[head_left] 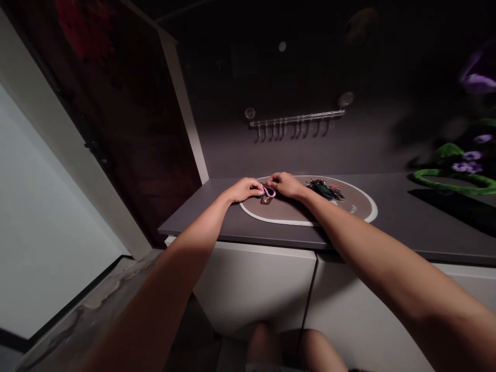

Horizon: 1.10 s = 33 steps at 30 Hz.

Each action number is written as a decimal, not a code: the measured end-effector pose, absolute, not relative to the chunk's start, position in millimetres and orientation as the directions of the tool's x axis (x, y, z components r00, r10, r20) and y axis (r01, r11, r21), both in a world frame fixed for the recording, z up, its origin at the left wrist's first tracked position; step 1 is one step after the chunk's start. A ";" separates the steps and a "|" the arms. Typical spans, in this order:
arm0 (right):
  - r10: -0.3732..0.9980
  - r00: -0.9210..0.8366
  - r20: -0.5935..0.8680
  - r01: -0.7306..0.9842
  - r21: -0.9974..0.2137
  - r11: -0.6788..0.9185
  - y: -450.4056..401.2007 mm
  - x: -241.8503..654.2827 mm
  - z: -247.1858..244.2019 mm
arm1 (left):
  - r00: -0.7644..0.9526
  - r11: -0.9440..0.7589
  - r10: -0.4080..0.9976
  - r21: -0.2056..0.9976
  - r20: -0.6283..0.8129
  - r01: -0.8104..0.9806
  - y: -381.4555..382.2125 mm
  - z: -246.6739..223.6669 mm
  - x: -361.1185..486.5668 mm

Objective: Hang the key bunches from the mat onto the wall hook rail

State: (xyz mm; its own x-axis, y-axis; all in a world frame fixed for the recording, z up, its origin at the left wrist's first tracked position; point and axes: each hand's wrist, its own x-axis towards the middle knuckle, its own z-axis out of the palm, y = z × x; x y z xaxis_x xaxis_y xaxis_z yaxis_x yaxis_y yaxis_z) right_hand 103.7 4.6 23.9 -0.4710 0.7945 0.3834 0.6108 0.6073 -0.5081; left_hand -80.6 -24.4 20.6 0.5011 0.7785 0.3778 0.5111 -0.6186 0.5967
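A pink looped strap with small metal pieces (268, 192) lies on the left part of an oval brown mat with a white rim (284, 222). My left hand (246, 189) pinches the strap's left side, thumb and fingers together. My right hand (284, 184) is at the strap's upper right, its fingers curled together; what they grip, if anything, is too small to make out. Right of my right hand, a pile of keys and dark items (325, 189) sits on the mat, partly behind my forearm.
The mat lies on a grey countertop (399, 227) above white cabinets (263, 279). A clear hook rail (297, 119) hangs on the wall behind. Green and purple decorations (461, 178) stand at the right. A dark door (132, 129) is at the left.
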 end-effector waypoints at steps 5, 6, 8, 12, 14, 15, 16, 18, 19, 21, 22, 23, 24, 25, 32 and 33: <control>0.798 -0.463 0.386 0.609 -0.515 0.603 3.8 103.7 23.4 | 0.434 -0.551 0.824 0.697 0.365 0.459 -19.1 16.7 -82.6; 0.796 -0.464 0.390 0.607 -0.514 0.606 3.3 103.6 23.6 | 0.412 -0.536 0.833 0.720 0.368 0.441 -18.6 16.6 -82.8; 0.795 -0.461 0.394 0.611 -0.509 0.607 2.5 103.2 24.3 | 0.366 -0.508 0.851 0.763 0.375 0.400 -18.5 17.1 -82.8; 0.797 -0.452 0.401 0.625 -0.495 0.604 -0.1 102.1 26.7 | 0.296 -0.449 0.881 0.849 0.370 0.278 -19.5 18.5 -81.9; 0.799 -0.442 0.408 0.630 -0.493 0.600 -2.1 101.4 28.0 | 0.272 -0.420 0.892 0.885 0.362 0.199 -18.7 18.3 -81.8; 0.802 -0.432 0.411 0.630 -0.498 0.595 -3.2 101.0 28.5 | 0.259 -0.409 0.895 0.899 0.362 0.159 -17.8 18.0 -81.8; 0.807 -0.418 0.416 0.627 -0.511 0.588 -4.1 100.5 28.8 | 0.246 -0.402 0.898 0.908 0.364 0.122 -16.8 17.6 -81.9; 0.817 -0.385 0.430 0.596 -0.559 0.576 -5.3 99.2 28.9 | 0.219 -0.394 0.902 0.917 0.372 0.062 -14.6 17.0 -81.9; 0.819 -0.371 0.437 0.564 -0.594 0.573 -5.4 98.5 28.7 | 0.206 -0.390 0.904 0.920 0.374 0.038 -13.8 16.9 -81.8; 0.816 -0.357 0.455 0.468 -0.669 0.578 -4.8 97.1 28.1 | 0.182 -0.375 0.911 0.927 0.370 -0.005 -12.9 17.0 -81.3; 0.811 -0.356 0.464 0.408 -0.704 0.581 -4.4 96.4 28.0 | 0.170 -0.365 0.916 0.931 0.364 -0.026 -12.8 17.3 -80.8; 0.806 -0.359 0.470 0.345 -0.736 0.583 -4.1 95.8 28.0 | 0.160 -0.352 0.921 0.935 0.355 -0.047 -13.0 17.6 -80.4; 0.803 -0.360 0.474 0.284 -0.764 0.579 -4.0 95.3 28.3 | 0.152 -0.340 0.926 0.938 0.346 -0.067 -13.1 17.8 -79.9; 0.802 -0.361 0.475 0.230 -0.789 0.570 -4.2 94.9 28.7 | 0.145 -0.330 0.929 0.940 0.339 -0.084 -13.3 18.0 -79.5; 0.832 -0.346 0.435 0.046 -0.877 0.478 -8.9 93.3 31.4 | 0.126 -0.295 0.939 0.939 0.319 -0.180 -11.1 16.4 -77.7; 0.835 -0.348 0.426 0.037 -0.884 0.466 -9.0 93.1 31.3 | 0.127 -0.290 0.940 0.938 0.316 -0.191 -10.9 16.3 -77.2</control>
State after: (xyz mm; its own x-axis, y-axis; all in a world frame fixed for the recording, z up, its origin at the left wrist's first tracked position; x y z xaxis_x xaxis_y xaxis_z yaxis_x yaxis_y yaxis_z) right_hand 93.1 -9.0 31.3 -0.3478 0.8352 0.4260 0.0367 0.4661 -0.8840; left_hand -77.2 -10.9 16.3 0.1266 0.9402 0.3161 -0.1908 -0.2897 0.9379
